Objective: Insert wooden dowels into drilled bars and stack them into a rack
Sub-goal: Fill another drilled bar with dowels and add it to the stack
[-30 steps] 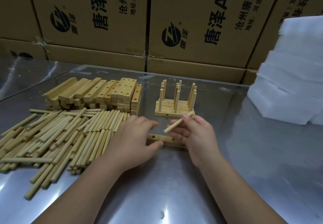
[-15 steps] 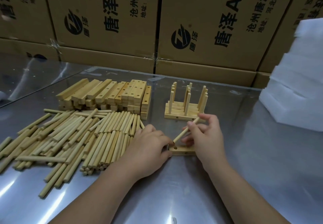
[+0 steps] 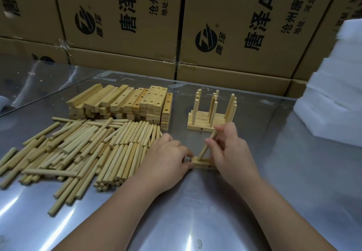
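A drilled wooden bar lies flat on the steel table between my hands. My left hand grips its left end. My right hand pinches a dowel that leans to the right, its lower tip in a hole near the bar's left end. Behind stands the rack: stacked bars with several upright dowels. Loose dowels lie in a heap at the left, and drilled bars are piled behind them.
Printed cardboard boxes wall off the back of the table. White foam blocks are stacked at the right edge. Bare steel tabletop stretches to the right and toward me.
My right hand has lowered the dowel from mid-air and set its tip into the bar's hole, tilting it steeper. My left hand has closed on the bar's left end.
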